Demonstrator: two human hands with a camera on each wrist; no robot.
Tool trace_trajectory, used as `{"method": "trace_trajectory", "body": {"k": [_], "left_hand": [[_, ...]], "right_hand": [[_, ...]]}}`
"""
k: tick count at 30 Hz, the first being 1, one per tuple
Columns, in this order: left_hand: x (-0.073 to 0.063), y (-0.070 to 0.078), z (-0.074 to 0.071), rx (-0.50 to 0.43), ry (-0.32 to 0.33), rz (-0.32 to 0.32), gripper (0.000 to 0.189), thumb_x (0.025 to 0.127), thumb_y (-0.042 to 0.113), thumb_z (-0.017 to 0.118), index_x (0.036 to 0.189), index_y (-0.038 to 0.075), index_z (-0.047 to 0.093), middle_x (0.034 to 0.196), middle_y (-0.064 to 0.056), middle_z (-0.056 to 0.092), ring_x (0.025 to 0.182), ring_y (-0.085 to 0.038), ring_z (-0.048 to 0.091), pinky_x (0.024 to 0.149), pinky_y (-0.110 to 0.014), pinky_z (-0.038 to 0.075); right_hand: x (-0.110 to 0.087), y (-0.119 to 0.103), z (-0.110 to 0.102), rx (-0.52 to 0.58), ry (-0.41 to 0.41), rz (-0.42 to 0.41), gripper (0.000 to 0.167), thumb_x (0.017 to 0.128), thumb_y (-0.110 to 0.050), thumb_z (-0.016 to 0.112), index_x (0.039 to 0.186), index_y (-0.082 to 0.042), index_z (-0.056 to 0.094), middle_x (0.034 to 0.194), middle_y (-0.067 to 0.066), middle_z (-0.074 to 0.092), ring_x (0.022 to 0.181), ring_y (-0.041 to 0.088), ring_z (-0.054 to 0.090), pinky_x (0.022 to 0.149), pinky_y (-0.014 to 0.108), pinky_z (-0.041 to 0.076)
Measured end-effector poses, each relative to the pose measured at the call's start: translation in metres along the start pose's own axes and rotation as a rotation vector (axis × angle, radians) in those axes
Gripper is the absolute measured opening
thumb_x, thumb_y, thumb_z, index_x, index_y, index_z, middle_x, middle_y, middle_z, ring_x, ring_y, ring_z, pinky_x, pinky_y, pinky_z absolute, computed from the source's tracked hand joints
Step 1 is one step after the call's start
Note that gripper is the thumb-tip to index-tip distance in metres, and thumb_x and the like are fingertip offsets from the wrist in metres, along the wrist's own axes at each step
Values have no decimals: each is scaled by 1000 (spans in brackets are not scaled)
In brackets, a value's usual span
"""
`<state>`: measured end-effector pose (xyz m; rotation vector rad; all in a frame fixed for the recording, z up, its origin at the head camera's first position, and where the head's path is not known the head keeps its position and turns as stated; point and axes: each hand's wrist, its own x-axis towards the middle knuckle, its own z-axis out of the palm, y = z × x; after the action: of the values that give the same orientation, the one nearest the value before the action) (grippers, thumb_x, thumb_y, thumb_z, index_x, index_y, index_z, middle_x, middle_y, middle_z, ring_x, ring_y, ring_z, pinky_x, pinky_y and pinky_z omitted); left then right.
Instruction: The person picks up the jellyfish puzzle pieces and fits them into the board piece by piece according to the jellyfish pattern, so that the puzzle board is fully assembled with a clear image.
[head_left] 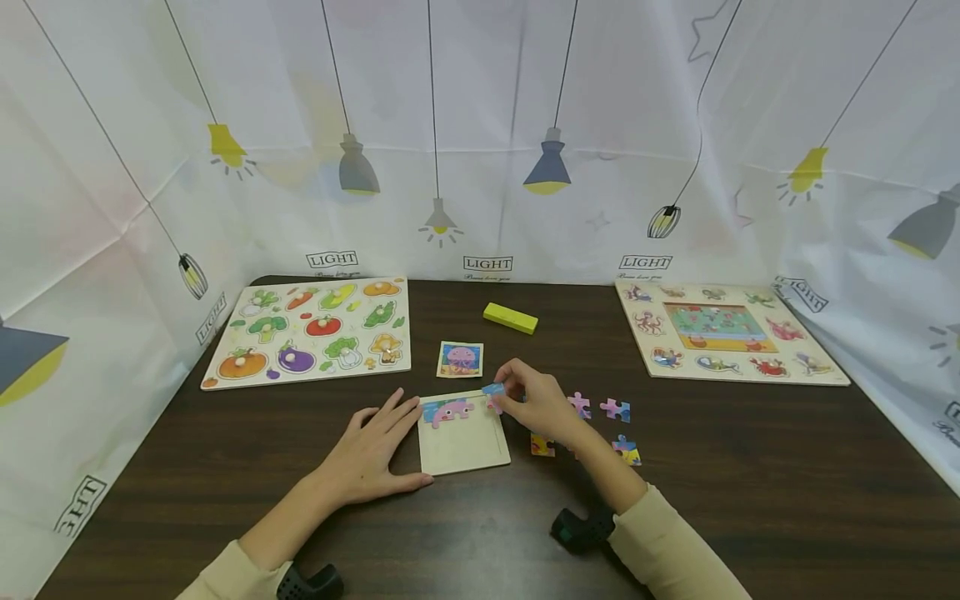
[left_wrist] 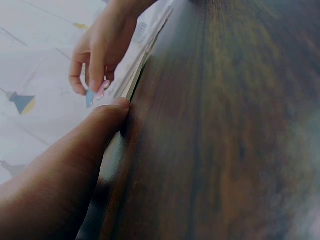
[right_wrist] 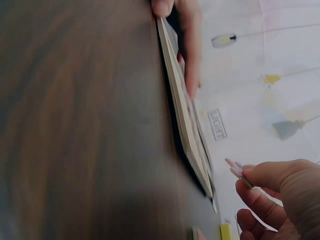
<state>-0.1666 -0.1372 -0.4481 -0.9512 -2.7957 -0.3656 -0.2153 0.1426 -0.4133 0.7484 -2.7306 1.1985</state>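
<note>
A small wooden puzzle tray lies on the dark table, with joined pink and blue jigsaw pieces along its top left. My left hand rests beside it with fingers spread, fingertips and thumb at its left edge. Between thumb and fingers, my right hand pinches a blue and pink jigsaw piece over the tray's top right corner. In the left wrist view the held piece shows below the right fingertips; the right wrist view shows it edge-on.
Several loose jigsaw pieces lie right of the tray, some partly behind my right forearm. Beyond it are a jellyfish picture card and a yellow block. A vegetable puzzle board lies back left, a sea-animal board back right.
</note>
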Motion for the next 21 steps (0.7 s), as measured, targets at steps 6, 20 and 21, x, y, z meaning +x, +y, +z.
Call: {"method": "trace_trajectory", "body": {"k": [6,20,21], "left_hand": [[0,0,0,-5,-5,-6,96,75,77,41,143,9,33,147,-5,31,138,-22,14,98,-49,25],[-1,0,0,-5,-4,-6,95,76,77,40,143,10,33,147,-4,31,138,-22,13,98,-49,25],[-1,0,0,-5,-3,-6,95,76,77,40,143,10,33,147,-4,31,138,-22,13,98,-49,25]], "right_hand": [[2,-1,12,14,24,-3,20,82,-9,68,96,-10,55,75,-3,54,66,11,53,60,25,45],[6,-2,25,6,34,24,18,81,-13,70,93,-8,58,72,-5,50,66,12,47,61,28,40],[7,-1,26,-1,33,27,18,81,-14,71,93,-9,58,72,-5,50,66,12,46,62,29,38]]}}
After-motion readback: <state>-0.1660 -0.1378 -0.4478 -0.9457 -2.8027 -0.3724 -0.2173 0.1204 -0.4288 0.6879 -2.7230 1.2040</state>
